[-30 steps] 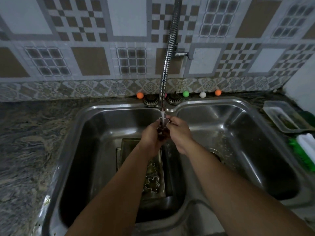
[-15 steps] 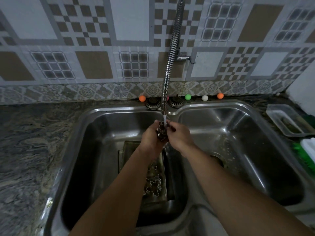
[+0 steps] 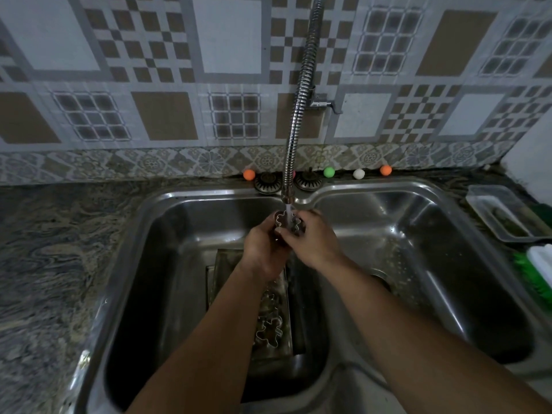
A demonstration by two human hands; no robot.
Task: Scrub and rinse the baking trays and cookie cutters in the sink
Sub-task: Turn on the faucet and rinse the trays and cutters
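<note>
A cookie cutter [image 3: 283, 222] with a wavy metal rim sits under the running water [image 3: 288, 211], held between both hands over the far part of the left basin, just below the tip of the faucet hose [image 3: 298, 115]. It looks to be in the rinse step, so this one piece is close to done.

Much seems left. A baking tray [image 3: 221, 282] lies flat on the bottom of the left basin [image 3: 167, 264], directly beneath the hands, and more cutters rest on it, among them a gingerbread-man cutter [image 3: 268, 331] toward the near end. Whether those have been scrubbed cannot be told from here; nothing shows them set aside as finished, so I judge the task to be in its early or middle part.

The left hand [image 3: 263, 249] comes up from the near left, fingers curled round the left side of the cutter, thumb on top of it. The right hand [image 3: 313, 240] reaches in from the near right, its fingers curled over the cutter's right side and pressing it against the left hand. Both forearms converge toward the stream.

The right basin [image 3: 418, 234] holds no dishes that I can make out. On the counter to the far right stands a clear plastic container [image 3: 504, 216], with a green brush [image 3: 534, 279] nearer.
</note>
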